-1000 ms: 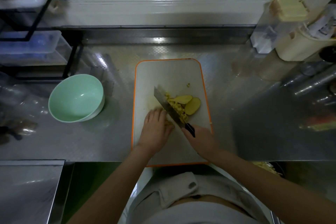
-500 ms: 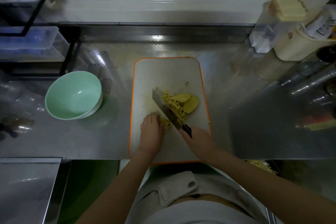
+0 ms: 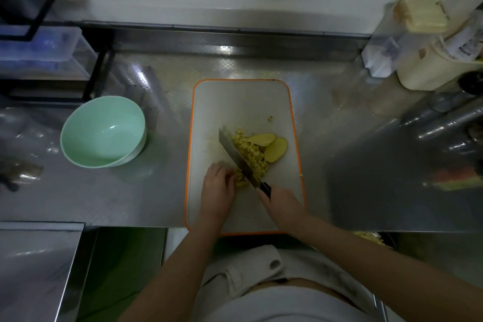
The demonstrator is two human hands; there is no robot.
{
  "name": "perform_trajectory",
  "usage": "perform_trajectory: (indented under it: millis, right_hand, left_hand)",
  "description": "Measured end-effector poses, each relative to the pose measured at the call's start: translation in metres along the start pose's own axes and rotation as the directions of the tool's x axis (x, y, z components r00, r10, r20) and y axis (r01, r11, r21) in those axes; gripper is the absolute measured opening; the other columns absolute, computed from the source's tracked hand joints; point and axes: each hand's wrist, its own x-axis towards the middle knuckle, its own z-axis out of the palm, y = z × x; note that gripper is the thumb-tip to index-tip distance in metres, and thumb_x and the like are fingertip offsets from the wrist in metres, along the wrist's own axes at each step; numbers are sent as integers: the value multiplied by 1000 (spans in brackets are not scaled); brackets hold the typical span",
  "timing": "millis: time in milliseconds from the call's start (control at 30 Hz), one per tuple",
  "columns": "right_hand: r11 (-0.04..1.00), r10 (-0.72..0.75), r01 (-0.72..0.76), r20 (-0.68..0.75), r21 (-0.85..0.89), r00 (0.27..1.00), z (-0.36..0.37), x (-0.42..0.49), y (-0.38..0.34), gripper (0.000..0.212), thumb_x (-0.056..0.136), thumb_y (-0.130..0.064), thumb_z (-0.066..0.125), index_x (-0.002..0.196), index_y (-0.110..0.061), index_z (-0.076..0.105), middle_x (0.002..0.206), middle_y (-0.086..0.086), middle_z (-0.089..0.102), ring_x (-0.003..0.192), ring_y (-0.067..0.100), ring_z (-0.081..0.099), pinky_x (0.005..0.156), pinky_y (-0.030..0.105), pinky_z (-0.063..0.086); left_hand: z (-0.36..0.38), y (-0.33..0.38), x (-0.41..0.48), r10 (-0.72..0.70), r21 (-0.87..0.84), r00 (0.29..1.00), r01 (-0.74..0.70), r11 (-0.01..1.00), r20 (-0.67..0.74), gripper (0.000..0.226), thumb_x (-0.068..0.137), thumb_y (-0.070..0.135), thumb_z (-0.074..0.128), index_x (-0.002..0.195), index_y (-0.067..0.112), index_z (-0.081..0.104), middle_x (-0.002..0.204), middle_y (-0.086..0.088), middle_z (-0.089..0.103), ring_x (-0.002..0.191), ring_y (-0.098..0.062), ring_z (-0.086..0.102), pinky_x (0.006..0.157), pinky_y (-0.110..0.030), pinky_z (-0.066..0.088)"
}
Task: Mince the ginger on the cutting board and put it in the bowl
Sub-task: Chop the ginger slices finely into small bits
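A white cutting board with an orange rim lies in the middle of the steel counter. On it sits a pile of chopped yellow ginger, with two whole slices at its right side. My right hand grips the dark handle of a knife, whose blade lies across the ginger, tip pointing up-left. My left hand presses a small bit of ginger against the board just left of the blade. A mint-green bowl stands empty on the counter to the left.
Plastic containers and a cream jar stand at the back right, with metal cylinders below them. A black rack with clear boxes fills the back left. One stray ginger bit lies farther up the board.
The knife blade has shifted slightly left along the ginger under my left hand, and my left fingers have drawn back a little. The view has tilted slightly.
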Motion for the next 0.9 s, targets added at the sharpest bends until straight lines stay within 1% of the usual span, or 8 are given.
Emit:
perform_trajectory:
  millis: [100, 167, 233, 333, 400, 567, 700, 900]
  right_hand:
    - [1000, 15, -15, -13, -5, 1000, 1, 0, -1, 30, 99, -35, 39, 80, -14, 46, 73, 6, 53, 73, 23, 53, 61, 27, 34]
    - [1000, 10, -10, -6, -5, 1000, -3, 1, -1, 31, 99, -36, 39, 89, -10, 52, 84, 14, 59, 79, 28, 57, 65, 29, 37]
    - [1000, 14, -14, 23, 11, 1000, -11, 2, 0, 38, 99, -39, 37, 97, -6, 56, 83, 10, 57, 79, 24, 56, 67, 28, 37]
    - [999, -29, 28, -4, -35, 1000, -17, 3, 1, 37, 99, -36, 39, 78, -9, 50, 67, 2, 48, 65, 19, 51, 57, 23, 29]
    - [997, -56, 54, -44, -59, 997, -20, 3, -2, 37, 99, -35, 39, 73, -10, 46, 67, 3, 49, 62, 17, 48, 54, 25, 27]
    - [996, -88, 88, -99, -3, 991, -26, 3, -11, 45, 98, -38, 41, 89, 2, 59, 73, 14, 57, 68, 27, 57, 58, 34, 40]
    - [997, -77, 75, -69, -32, 995, -25, -4, -16, 38, 98, -37, 41, 74, -9, 48, 63, 1, 46, 66, 20, 49, 55, 28, 30]
    - [998, -67, 67, -8, -23, 998, -25, -14, -16, 39, 99, -36, 41, 62, -22, 36, 59, -4, 41, 51, 9, 41, 43, 20, 28]
  left_hand:
    - [1, -1, -1, -4, 3, 1000, 4, 1000, -16, 8, 77, -2, 67, 84, 0, 65, 84, -15, 59, 84, -31, 56, 76, -37, 47]
    - [3, -3, -2, 0, 10, 1000, 0, 1000, -24, 8, 77, -2, 68, 84, 1, 65, 83, -14, 59, 83, -30, 56, 78, -31, 44]
    - [3, -2, -3, -7, 3, 999, 7, 1000, -31, 6, 78, 0, 68, 84, 1, 65, 83, -14, 60, 83, -29, 55, 77, -22, 38]
    - [3, -2, -3, -43, -19, 999, 42, 999, -14, 7, 83, 5, 65, 89, 1, 66, 88, -14, 60, 88, -28, 54, 79, -20, 34]
    - [3, -3, -4, -64, -30, 998, 65, 997, 6, 9, 86, 8, 62, 92, 2, 65, 93, -14, 60, 92, -26, 53, 82, -19, 33]
    - [2, -3, -5, -93, -74, 995, 96, 993, 40, 15, 91, 13, 54, 101, 5, 62, 101, -11, 59, 98, -24, 50, 84, -18, 31]
    - [0, -3, -8, -110, -98, 993, 113, 989, 37, 21, 93, 14, 52, 110, 7, 60, 109, -9, 59, 105, -21, 49, 92, -22, 34]
    - [1, -3, -10, -92, -105, 996, 91, 990, -2, 14, 91, 10, 54, 99, 7, 64, 101, -7, 61, 98, -18, 52, 86, -20, 37]
